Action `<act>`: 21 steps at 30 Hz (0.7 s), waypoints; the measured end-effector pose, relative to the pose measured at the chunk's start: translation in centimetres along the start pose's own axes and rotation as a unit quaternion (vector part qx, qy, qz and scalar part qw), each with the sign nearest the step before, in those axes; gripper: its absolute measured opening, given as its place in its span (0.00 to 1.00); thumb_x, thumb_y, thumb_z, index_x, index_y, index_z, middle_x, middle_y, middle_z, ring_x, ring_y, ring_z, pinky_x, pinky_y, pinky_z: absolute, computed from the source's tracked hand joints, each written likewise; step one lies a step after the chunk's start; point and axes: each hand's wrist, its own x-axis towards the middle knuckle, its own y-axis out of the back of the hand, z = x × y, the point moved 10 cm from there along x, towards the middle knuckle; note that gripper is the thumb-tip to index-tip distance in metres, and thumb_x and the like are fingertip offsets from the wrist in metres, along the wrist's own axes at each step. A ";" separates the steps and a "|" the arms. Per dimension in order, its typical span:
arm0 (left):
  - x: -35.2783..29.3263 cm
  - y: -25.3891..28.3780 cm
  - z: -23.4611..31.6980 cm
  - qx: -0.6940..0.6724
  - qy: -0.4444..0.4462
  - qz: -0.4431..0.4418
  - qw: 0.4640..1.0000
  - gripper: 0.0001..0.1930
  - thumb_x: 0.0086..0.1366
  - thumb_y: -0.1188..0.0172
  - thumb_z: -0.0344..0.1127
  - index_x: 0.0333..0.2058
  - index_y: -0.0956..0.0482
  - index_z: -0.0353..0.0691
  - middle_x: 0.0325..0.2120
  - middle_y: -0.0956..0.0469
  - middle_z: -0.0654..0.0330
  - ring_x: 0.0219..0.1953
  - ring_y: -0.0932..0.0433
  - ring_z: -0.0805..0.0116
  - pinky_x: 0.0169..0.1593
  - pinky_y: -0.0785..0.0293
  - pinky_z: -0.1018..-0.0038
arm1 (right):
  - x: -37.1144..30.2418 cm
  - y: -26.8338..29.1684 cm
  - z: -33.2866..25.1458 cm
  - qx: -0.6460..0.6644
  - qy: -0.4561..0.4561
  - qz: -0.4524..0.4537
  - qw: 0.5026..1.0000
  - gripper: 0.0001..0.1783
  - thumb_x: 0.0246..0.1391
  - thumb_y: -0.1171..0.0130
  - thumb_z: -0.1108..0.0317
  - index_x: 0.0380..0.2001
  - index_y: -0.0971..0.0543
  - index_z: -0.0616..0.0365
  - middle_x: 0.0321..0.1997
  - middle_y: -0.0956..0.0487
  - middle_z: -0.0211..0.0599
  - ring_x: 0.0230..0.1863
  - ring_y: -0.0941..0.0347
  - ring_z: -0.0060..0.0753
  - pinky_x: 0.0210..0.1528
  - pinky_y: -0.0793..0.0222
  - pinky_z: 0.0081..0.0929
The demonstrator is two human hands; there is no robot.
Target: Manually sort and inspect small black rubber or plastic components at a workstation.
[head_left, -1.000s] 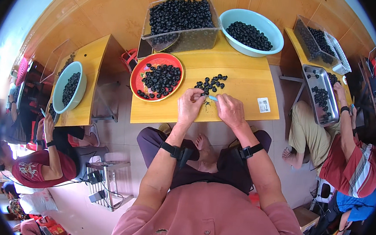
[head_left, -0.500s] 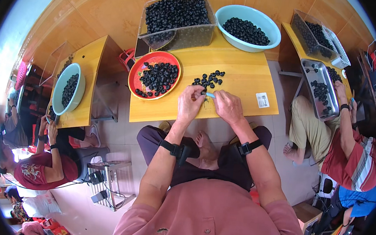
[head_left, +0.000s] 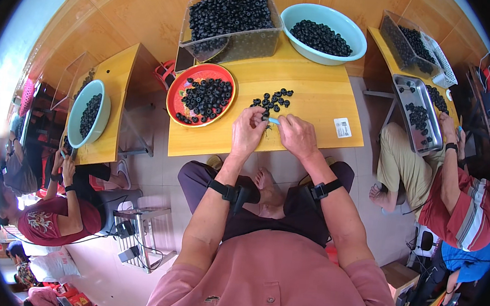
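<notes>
Near the front edge of the yellow table (head_left: 318,104), my two hands meet. My left hand (head_left: 248,132) is closed in a pinch on a small round black part (head_left: 266,114), partly hidden by the fingers. My right hand (head_left: 298,137) is wrapped round a slim light-blue tool (head_left: 273,121), its tip reaching the part; what kind of tool it is cannot be made out. Just beyond my fingers lie several loose black parts (head_left: 275,100), ring-shaped with a hole. To the left sits a red round tray (head_left: 197,70) holding more of them. Small dark scraps lie under my hands.
A clear plastic bin (head_left: 248,45) and a light-blue basin (head_left: 333,61), both full of black parts, stand at the back. A white label (head_left: 342,128) is stuck at the table's right. Co-workers sit at the left (head_left: 64,216) and right (head_left: 454,198) with similar tables.
Both hands remain over the same spot, with only a slight shift of the fingers around the black part and the blue tool. The whole view has moved very slightly.
</notes>
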 end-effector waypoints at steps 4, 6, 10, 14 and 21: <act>0.1 -0.3 -0.7 -0.025 0.038 -0.016 0.999 0.17 0.55 0.32 0.20 0.44 0.22 0.35 0.30 0.22 0.63 0.29 0.25 0.77 0.36 0.25 0.78 | -0.1 -0.1 0.2 0.000 -0.005 -0.004 1.000 0.05 0.55 0.41 0.69 0.28 0.24 0.57 0.24 0.27 0.37 0.26 0.23 0.40 0.25 0.26 0.37; 0.2 -0.4 -1.6 -0.035 0.055 -0.031 0.997 0.19 0.56 0.31 0.21 0.46 0.24 0.34 0.33 0.20 0.63 0.33 0.23 0.78 0.41 0.23 0.79 | -0.1 -0.2 0.2 0.002 -0.005 -0.001 1.000 0.05 0.55 0.41 0.69 0.29 0.24 0.57 0.24 0.27 0.37 0.26 0.23 0.40 0.25 0.26 0.37; 0.2 -0.1 -2.3 -0.115 0.058 -0.012 0.992 0.18 0.57 0.32 0.21 0.46 0.24 0.33 0.30 0.22 0.64 0.30 0.25 0.78 0.37 0.25 0.80 | 0.0 -0.8 1.6 -0.023 -0.056 -0.015 0.998 0.04 0.55 0.41 0.68 0.32 0.22 0.56 0.24 0.25 0.38 0.26 0.22 0.41 0.26 0.25 0.39; 0.2 0.2 -1.8 -0.087 0.060 -0.004 0.994 0.16 0.57 0.31 0.22 0.44 0.21 0.33 0.31 0.21 0.63 0.29 0.24 0.77 0.37 0.24 0.79 | -0.2 -0.8 2.1 -0.023 -0.071 -0.010 0.997 0.04 0.56 0.41 0.67 0.34 0.21 0.55 0.25 0.24 0.37 0.27 0.21 0.42 0.27 0.24 0.41; 0.0 0.8 -0.2 -0.001 -0.011 0.014 1.000 0.09 0.56 0.31 0.24 0.37 0.15 0.37 0.30 0.22 0.57 0.27 0.23 0.70 0.35 0.25 0.74 | -0.2 -0.9 2.0 -0.013 -0.072 -0.001 0.997 0.04 0.56 0.41 0.67 0.34 0.21 0.55 0.25 0.24 0.37 0.28 0.21 0.43 0.28 0.25 0.40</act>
